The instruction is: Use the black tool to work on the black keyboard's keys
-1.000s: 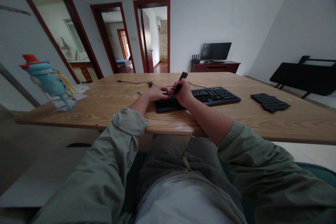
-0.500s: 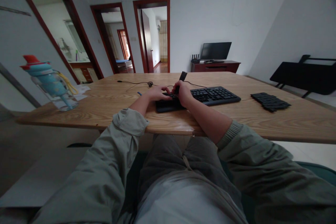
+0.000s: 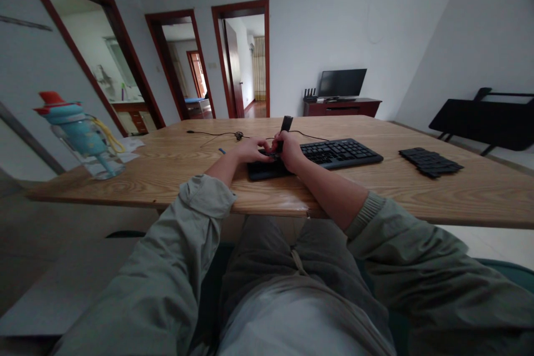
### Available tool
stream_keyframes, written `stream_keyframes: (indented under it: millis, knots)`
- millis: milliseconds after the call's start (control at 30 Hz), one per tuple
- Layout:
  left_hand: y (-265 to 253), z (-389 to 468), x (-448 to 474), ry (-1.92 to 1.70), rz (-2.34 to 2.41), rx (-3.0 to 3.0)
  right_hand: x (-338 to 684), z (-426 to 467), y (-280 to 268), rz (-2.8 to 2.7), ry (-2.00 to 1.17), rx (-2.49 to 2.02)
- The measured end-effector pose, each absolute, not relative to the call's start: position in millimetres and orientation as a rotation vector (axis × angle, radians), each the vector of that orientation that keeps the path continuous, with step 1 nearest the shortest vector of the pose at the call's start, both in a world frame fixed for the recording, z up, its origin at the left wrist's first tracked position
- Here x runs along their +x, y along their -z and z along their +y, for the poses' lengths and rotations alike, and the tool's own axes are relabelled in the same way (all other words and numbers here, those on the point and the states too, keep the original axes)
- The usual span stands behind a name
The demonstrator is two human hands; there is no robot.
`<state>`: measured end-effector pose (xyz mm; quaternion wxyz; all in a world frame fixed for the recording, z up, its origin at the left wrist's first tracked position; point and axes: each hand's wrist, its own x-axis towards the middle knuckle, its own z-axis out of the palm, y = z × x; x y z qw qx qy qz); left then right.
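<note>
1 black keyboard (image 3: 342, 153) lies flat on the wooden table (image 3: 187, 172), slightly askew, near the edge closest to the person. A small pale marking sits on its far rim, too small to read; its keys cannot be counted from here. 2 bare hands are at its left part. The right hand (image 3: 291, 151) is closed around 1 black bar (image 3: 286, 123), which stands up tilted out of the fist, its lower end hidden by the fingers. The left hand (image 3: 250, 151) lies over the keyboard's left end, fingertips next to the right hand; whether it grips anything I cannot tell. Just beyond the left wrist shows 1 thin blue item (image 3: 222, 151). 1 black cable (image 3: 212, 133) with 1 bundled knot runs behind the hands. To the right, apart from the keyboard, lies 1 group of flat black pieces (image 3: 429, 162), overlapping too much to count. At the table's left stands 1 blue bottle (image 3: 85, 136) with 1 red lid (image 3: 52, 98) and 1 yellow strap (image 3: 110, 136), near some white papers (image 3: 132, 146). Across the room are 3 red-framed doorways and 1 dark screen (image 3: 342, 83) on 1 reddish cabinet (image 3: 356, 108), with no legible writing
</note>
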<state>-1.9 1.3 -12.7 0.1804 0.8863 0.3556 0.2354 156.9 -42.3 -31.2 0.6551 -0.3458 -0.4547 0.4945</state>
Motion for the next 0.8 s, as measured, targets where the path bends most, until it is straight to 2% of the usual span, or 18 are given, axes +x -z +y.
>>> stream_keyframes:
  millis: [333, 567, 800]
  knots:
    - [5, 1, -5, -0.649, 1.026, 2.493, 151, -47, 25, -1.058, -0.897, -0.864]
    - [7, 4, -4, -0.785, 1.071, 2.395, 144, -58, 22, -1.127, -0.794, -0.934]
    - [13, 13, -3, -0.845, 1.072, 2.377, 143, -55, 23, -1.165, -0.796, -0.927]
